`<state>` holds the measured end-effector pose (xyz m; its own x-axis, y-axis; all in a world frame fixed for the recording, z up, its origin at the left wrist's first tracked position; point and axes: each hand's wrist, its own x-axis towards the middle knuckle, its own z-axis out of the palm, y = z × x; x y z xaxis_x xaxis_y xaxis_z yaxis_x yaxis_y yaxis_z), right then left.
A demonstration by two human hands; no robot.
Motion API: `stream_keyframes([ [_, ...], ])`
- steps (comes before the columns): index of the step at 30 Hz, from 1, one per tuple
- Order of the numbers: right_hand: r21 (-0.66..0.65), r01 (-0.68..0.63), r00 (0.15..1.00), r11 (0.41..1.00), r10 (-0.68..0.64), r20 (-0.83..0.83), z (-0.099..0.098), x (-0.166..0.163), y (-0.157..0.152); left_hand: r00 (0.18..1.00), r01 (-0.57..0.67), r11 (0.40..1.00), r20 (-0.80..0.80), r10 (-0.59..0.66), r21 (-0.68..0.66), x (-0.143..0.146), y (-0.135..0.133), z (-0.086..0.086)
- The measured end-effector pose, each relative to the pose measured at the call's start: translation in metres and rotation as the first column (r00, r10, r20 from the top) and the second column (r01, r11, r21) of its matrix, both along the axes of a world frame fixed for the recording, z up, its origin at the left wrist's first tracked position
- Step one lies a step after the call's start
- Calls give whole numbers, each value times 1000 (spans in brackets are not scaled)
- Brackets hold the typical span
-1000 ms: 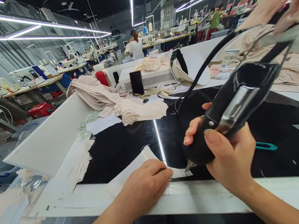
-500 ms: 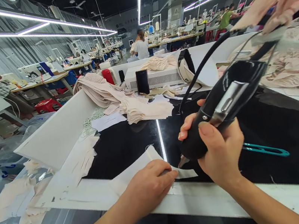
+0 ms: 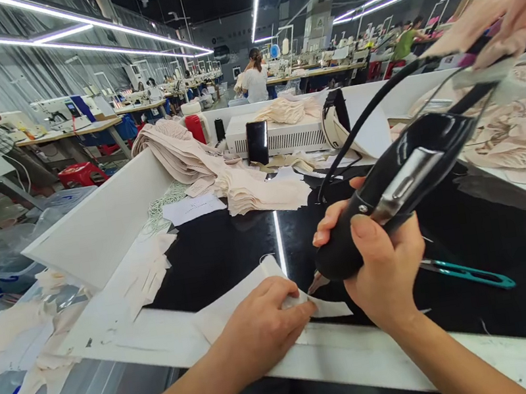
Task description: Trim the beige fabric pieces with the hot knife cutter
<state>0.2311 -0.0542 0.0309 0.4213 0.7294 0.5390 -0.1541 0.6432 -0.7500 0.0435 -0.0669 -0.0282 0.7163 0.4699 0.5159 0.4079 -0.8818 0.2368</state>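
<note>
My right hand (image 3: 383, 264) is wrapped round a black corded hand tool (image 3: 392, 193), whose metal tip points down at the near end of a pale fabric strip (image 3: 238, 291). That strip lies on the black glossy table (image 3: 221, 250). My left hand (image 3: 263, 323) presses on the strip's near end, fingers curled and pinching the cloth right beside the tool's tip. The tool's black cord (image 3: 369, 110) runs up and away to the right.
Teal thread snips (image 3: 469, 271) lie on the table right of my right hand. Stacks of beige fabric pieces (image 3: 262, 190) and a white box (image 3: 283, 134) with a phone (image 3: 257, 142) sit further back. Another person's hand (image 3: 499, 19) reaches in at top right. A white side wall (image 3: 101, 219) borders the left.
The view has shifted a little, so the snips show further out to the right. My left hand's fingers have crept slightly towards the tool's tip. My right hand keeps its grip.
</note>
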Motion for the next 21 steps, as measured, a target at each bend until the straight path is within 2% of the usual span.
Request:
stream_keyframes([
  [7,14,-35,999,999,34,42,-2,-5,4,1000,-11,999,-5,11,-34,1,-2,0],
  [13,17,-22,999,1000,21,41,1,4,5,999,36,987,13,-34,-158,-7,5,6],
  [15,27,-3,999,1000,2,42,3,8,4,1000,-21,984,17,24,-176,-13,13,10],
  [18,-6,38,997,999,-38,70,6,12,0,981,-195,974,-13,195,-117,-22,29,15],
  [21,-114,105,985,988,-87,150,9,15,-6,915,-400,906,-120,386,-137,-30,49,17],
])
